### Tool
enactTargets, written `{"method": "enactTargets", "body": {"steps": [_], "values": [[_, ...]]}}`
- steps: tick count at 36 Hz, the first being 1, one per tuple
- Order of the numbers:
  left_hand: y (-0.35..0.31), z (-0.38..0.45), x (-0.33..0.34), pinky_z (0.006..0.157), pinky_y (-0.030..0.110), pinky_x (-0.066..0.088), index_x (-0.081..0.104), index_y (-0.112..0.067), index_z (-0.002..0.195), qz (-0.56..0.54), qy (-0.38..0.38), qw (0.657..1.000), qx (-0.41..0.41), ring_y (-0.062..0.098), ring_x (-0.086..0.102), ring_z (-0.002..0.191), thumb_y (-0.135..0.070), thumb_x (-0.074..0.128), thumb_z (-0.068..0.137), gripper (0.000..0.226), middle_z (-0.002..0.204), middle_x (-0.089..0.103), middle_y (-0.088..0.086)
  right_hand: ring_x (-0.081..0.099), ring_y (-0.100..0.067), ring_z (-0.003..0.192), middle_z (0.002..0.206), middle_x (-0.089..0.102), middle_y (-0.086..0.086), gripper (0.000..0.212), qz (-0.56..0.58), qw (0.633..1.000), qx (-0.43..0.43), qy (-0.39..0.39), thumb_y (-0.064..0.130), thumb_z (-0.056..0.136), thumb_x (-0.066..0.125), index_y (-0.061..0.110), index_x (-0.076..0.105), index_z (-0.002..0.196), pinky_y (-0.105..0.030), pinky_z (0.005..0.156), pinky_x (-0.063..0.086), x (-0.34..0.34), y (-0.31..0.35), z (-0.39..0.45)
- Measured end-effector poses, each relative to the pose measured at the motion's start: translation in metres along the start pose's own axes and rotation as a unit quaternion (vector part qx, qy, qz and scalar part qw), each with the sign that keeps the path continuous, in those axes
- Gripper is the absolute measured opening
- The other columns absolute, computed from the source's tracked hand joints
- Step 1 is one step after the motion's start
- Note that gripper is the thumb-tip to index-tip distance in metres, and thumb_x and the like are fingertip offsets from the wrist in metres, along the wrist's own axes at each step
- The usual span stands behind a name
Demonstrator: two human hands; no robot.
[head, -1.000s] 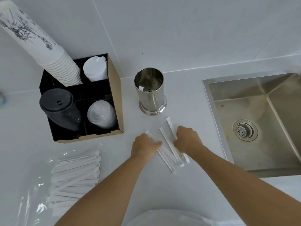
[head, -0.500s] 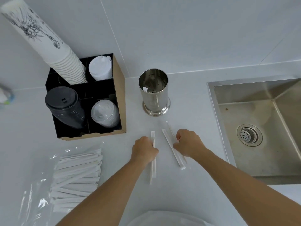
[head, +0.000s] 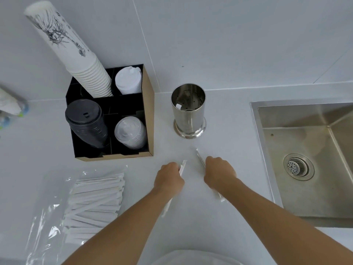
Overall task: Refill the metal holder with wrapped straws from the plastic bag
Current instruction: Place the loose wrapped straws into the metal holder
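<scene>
The shiny metal holder (head: 188, 111) stands upright on the white counter, looking nearly empty inside. Just in front of it, my left hand (head: 169, 178) is closed around wrapped straws (head: 183, 167) whose ends stick out above and below the fist. My right hand (head: 219, 174) grips another few wrapped straws (head: 200, 158), pointing toward the holder, with their lower ends showing under my wrist. The clear plastic bag (head: 47, 217) lies at the lower left with several wrapped straws (head: 95, 199) still in it.
A cardboard organizer (head: 150, 115) left of the holder carries a tall stack of paper cups (head: 76, 54), black lids (head: 86, 123), clear lids (head: 130, 133) and white lids (head: 128, 81). A steel sink (head: 305, 155) sits to the right. The tiled wall stands close behind.
The loose straws that lay together on the counter have been split between my hands. Each hand now grips its own bunch, and the hands have drawn apart.
</scene>
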State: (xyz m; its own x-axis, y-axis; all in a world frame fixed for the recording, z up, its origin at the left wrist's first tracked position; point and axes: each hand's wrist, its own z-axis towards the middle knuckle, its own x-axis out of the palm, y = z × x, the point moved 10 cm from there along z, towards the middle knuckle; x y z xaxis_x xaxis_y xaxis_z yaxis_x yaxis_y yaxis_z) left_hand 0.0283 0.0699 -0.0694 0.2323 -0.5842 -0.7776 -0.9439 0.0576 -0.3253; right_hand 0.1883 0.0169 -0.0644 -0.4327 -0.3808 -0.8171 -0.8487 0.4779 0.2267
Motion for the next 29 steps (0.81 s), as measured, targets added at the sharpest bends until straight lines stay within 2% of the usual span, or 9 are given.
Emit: {"method": "enactTargets", "body": {"steps": [5,10,12,16,20,22,24,26,29], "values": [[-0.002,-0.001,-0.003,0.048,0.025,0.035,0.05,-0.014,0.072,0.017,0.013,1.0,0.014,0.023,0.056,0.069,-0.002,0.058,0.076,0.015,0.08,0.057,0.005,0.05,-0.022,0.073,0.071,0.038,0.003,0.016,-0.039,0.999,-0.008,0.006,0.005,0.081,0.057,0.015,0.048,0.089,-0.029,0.058,0.04,-0.003,0.002,-0.001],[0.001,-0.003,-0.003,0.059,0.03,0.047,0.06,-0.006,0.084,0.003,0.031,0.999,0.03,0.027,0.064,0.078,-0.001,0.058,0.077,0.009,0.088,0.065,0.01,0.052,-0.021,0.071,0.076,0.048,0.001,0.013,0.026,0.999,-0.005,0.031,0.007,0.077,0.057,0.014,0.048,0.083,-0.024,0.048,0.034,-0.001,-0.012,0.001],[0.002,-0.004,-0.008,0.058,0.029,0.047,0.057,-0.008,0.075,-0.011,0.027,0.999,0.04,0.027,0.062,0.074,-0.001,0.057,0.078,0.007,0.082,0.065,0.009,0.056,-0.022,0.073,0.083,0.056,-0.002,0.012,0.082,0.996,0.002,0.029,0.009,0.075,0.059,0.012,0.053,0.085,-0.026,0.052,0.042,-0.007,-0.021,0.003],[0.004,-0.005,-0.022,0.046,0.019,0.033,0.041,-0.018,0.055,-0.061,0.017,0.996,0.06,0.013,0.046,0.054,-0.004,0.055,0.08,0.032,0.059,0.049,-0.003,0.067,-0.025,0.074,0.086,0.066,-0.005,0.017,0.176,0.984,-0.012,0.019,0.011,0.076,0.059,0.009,0.063,0.093,-0.034,0.066,0.057,-0.023,-0.029,0.0],[0.003,-0.006,-0.038,0.043,0.01,0.032,0.05,-0.014,0.055,-0.129,0.013,0.989,0.067,0.007,0.043,0.05,-0.007,0.059,0.079,0.027,0.054,0.05,-0.006,0.07,-0.019,0.055,0.074,0.064,-0.005,0.005,0.255,0.967,-0.013,0.003,0.007,0.078,0.059,0.01,0.06,0.082,-0.024,0.046,0.052,-0.046,-0.034,-0.003],[-0.001,-0.006,-0.047,0.052,0.018,0.042,0.063,-0.005,0.07,-0.149,0.012,0.986,0.076,0.014,0.052,0.056,-0.009,0.062,0.08,0.011,0.064,0.062,0.004,0.071,-0.016,0.055,0.077,0.066,-0.006,0.007,0.293,0.956,-0.016,-0.007,0.008,0.079,0.061,0.011,0.062,0.084,-0.028,0.053,0.055,-0.06,-0.035,-0.005],[-0.005,-0.005,-0.055,0.065,0.032,0.055,0.069,-0.003,0.082,-0.172,0.008,0.981,0.089,0.025,0.065,0.07,-0.01,0.063,0.081,0.009,0.078,0.071,0.01,0.072,-0.013,0.056,0.081,0.069,-0.006,0.009,0.319,0.947,-0.026,-0.014,0.008,0.08,0.062,0.015,0.063,0.085,-0.032,0.059,0.058,-0.071,-0.034,-0.008],[-0.01,-0.005,-0.064,0.073,0.04,0.06,0.072,-0.01,0.081,-0.195,0.002,0.976,0.099,0.025,0.069,0.08,-0.01,0.064,0.081,0.008,0.079,0.073,0.002,0.072,-0.012,0.057,0.081,0.07,-0.005,0.011,0.341,0.939,-0.035,-0.023,0.008,0.081,0.061,0.018,0.064,0.085,-0.035,0.063,0.059,-0.081,-0.032,-0.011],[-0.017,-0.008,-0.075,0.073,0.038,0.062,0.072,-0.022,0.073,-0.235,0.0,0.966,0.107,0.021,0.07,0.079,-0.007,0.066,0.081,0.018,0.075,0.072,-0.003,0.073,-0.015,0.059,0.078,0.071,-0.006,0.011,0.385,0.921,-0.04,-0.039,0.008,0.081,0.06,0.018,0.064,0.084,-0.045,0.073,0.059,-0.095,-0.033,-0.014]]}}
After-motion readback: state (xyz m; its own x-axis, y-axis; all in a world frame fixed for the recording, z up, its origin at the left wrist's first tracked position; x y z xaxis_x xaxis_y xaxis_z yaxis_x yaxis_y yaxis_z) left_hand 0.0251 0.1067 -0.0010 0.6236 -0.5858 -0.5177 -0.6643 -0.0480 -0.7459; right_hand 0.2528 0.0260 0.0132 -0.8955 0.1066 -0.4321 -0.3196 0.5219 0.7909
